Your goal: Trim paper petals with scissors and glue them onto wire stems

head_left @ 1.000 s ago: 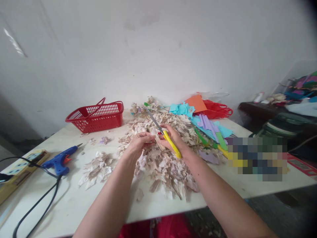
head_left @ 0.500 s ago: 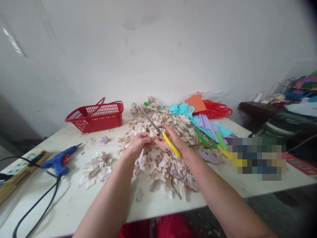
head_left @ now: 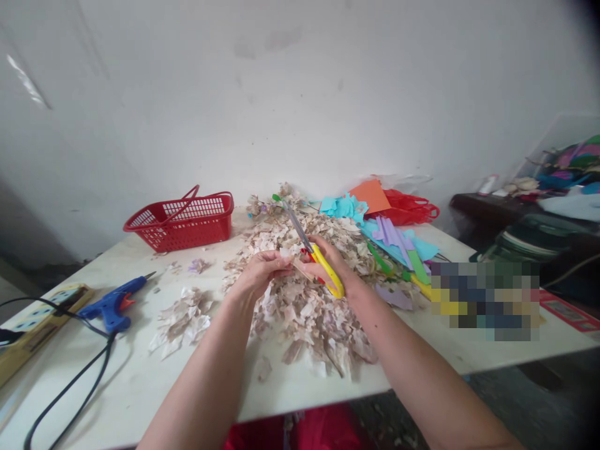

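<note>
The left hand (head_left: 265,269) is pinching a pale scrap (head_left: 285,252) at dial centre, the right hand (head_left: 334,257) is holding scissors (head_left: 319,254) pointing toward eleven o'clock, and a slack pinch could be losing the scrap in the similar pile (head_left: 307,315) beneath.

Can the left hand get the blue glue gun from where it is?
Probably yes: the blue glue gun lies out to the left hand's own side, with just low scraps between them. But its fingers are pinching a pale scrap, so they aren't free.
</note>
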{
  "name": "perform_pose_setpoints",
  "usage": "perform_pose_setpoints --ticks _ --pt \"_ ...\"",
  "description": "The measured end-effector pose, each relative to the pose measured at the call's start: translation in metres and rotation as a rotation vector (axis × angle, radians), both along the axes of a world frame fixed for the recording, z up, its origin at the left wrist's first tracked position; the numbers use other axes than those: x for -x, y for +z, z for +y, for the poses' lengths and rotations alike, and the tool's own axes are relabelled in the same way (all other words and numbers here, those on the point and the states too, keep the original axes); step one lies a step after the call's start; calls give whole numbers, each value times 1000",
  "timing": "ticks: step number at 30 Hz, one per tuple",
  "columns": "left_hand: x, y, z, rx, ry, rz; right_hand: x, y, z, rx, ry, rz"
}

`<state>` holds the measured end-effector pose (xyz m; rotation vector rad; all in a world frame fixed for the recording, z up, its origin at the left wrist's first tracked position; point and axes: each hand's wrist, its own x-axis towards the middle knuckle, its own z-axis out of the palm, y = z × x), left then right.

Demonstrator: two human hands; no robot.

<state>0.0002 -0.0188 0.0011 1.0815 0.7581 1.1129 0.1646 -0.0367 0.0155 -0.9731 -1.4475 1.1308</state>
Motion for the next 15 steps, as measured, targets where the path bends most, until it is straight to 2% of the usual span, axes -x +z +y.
perform_pose_setpoints --ticks 9,15 --pt "2 0 2 -6 57 -10 -4 1 -2 -56 -15 -84" --pt "4 -2 8 -77 204 -83 -5 -8 8 -204 -124 -124"
